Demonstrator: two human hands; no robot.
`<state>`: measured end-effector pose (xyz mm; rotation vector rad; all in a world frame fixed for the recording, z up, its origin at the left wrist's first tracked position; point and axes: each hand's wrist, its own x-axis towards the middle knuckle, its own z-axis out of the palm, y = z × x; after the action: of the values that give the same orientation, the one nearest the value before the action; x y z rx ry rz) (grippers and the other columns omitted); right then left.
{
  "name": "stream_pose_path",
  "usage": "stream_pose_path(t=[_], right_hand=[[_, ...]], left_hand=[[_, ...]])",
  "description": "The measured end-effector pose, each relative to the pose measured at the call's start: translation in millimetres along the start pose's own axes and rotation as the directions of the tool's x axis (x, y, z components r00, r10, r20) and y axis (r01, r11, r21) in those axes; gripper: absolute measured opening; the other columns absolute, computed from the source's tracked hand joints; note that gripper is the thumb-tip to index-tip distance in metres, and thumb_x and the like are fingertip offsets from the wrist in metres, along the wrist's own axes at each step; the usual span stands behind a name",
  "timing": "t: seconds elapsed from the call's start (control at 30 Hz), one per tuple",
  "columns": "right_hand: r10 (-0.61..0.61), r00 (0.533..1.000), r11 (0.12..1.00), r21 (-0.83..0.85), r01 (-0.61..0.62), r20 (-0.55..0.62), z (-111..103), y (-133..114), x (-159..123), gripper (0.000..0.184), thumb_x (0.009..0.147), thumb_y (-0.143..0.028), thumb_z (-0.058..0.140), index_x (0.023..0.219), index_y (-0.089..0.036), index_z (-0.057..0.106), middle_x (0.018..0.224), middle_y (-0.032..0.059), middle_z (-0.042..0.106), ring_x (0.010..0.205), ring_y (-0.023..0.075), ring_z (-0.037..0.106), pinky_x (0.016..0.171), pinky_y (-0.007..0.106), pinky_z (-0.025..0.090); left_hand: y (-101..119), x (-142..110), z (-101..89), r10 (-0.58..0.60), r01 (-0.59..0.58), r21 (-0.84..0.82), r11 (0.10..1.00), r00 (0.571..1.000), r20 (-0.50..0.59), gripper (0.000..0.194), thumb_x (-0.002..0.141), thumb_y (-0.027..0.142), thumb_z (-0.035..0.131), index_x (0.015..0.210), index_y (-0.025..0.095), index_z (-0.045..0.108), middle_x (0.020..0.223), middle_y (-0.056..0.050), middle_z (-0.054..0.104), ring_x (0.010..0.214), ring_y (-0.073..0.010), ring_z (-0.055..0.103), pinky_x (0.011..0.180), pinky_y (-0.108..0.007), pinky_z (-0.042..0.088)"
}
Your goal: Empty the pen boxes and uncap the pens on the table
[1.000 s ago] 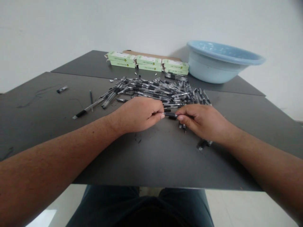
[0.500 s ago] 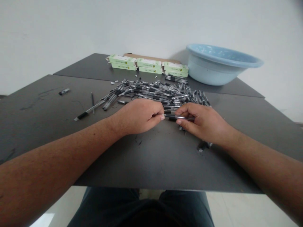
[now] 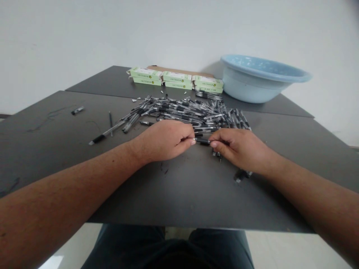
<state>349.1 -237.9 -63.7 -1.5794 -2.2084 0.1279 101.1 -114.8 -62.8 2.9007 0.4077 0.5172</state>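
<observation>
A pen with a dark grip [image 3: 202,141] lies level between my two hands, just in front of the pile. My left hand [image 3: 171,140] pinches its left end between thumb and forefinger. Thumb and fingers of my right hand [image 3: 237,147] are closed on its right part, which they mostly hide. Behind the hands spreads a heap of clear and black pens [image 3: 179,108]. A few pen parts poke out beneath the right hand, and a blurred black and clear piece [image 3: 241,175] lies under the right wrist.
Green and white boxes [image 3: 176,79] stand stacked in a row at the back. A light blue basin [image 3: 252,87] sits at the back right. To the left, a pen [image 3: 98,139], a thin dark rod [image 3: 110,122] and a short piece [image 3: 77,110] lie on the dark table [image 3: 179,198].
My right hand's fingers have closed in around the pen; less of its right part shows now. The left hand keeps its pinch. The whole view has shifted slightly.
</observation>
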Motion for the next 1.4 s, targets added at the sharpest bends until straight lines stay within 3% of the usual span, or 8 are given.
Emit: stream_pose_path(t=[1.13,1.23,1.3,1.4], right_hand=[[-0.029,0.999,0.999,0.018,0.029,0.014,6.1,11.3,-7.3,0.021,0.108,-0.041,0.056,0.105,-0.030,0.073,0.090,0.0032,0.082,0.078,0.0273,0.079,0.069,0.042,0.061],[-0.014,1.000,1.000,0.004,0.014,-0.002,5.7,13.9,-7.2,0.023,0.107,-0.044,0.056,0.107,-0.030,0.074,0.093,0.0038,0.083,0.080,0.0285,0.080,0.070,0.043,0.061],[0.003,1.000,1.000,-0.006,-0.003,-0.014,4.3,14.9,-6.6,0.023,0.107,-0.044,0.056,0.107,-0.030,0.074,0.095,0.0040,0.084,0.080,0.0287,0.081,0.069,0.042,0.061],[0.024,0.999,1.000,-0.018,-0.025,-0.040,2.2,15.2,-5.5,0.022,0.105,-0.042,0.057,0.106,-0.029,0.074,0.093,0.0047,0.084,0.079,0.0283,0.080,0.068,0.042,0.060]], left_hand=[[-2.9,-3.4,2.3,0.101,-0.102,-0.054,0.993,0.995,-0.028,0.023,0.104,0.033,0.058,0.093,0.019,0.072,0.089,-0.006,0.077,0.085,-0.0206,0.070,0.080,-0.034,0.050],[-11.0,-4.2,-9.4,0.021,-0.026,-0.046,0.999,0.995,-0.099,0.020,0.100,0.033,0.060,0.095,0.019,0.073,0.091,-0.005,0.079,0.082,-0.0194,0.070,0.079,-0.033,0.051],[-23.4,-4.7,-23.0,-0.116,0.122,0.029,0.992,0.979,-0.170,0.019,0.098,0.029,0.058,0.096,0.019,0.073,0.090,-0.005,0.079,0.080,-0.0197,0.069,0.077,-0.034,0.051],[-54.1,-9.5,-47.4,-0.381,0.434,0.208,0.877,0.890,-0.251,0.021,0.096,0.027,0.056,0.100,0.019,0.075,0.093,-0.010,0.079,0.084,-0.0240,0.070,0.081,-0.038,0.052]])
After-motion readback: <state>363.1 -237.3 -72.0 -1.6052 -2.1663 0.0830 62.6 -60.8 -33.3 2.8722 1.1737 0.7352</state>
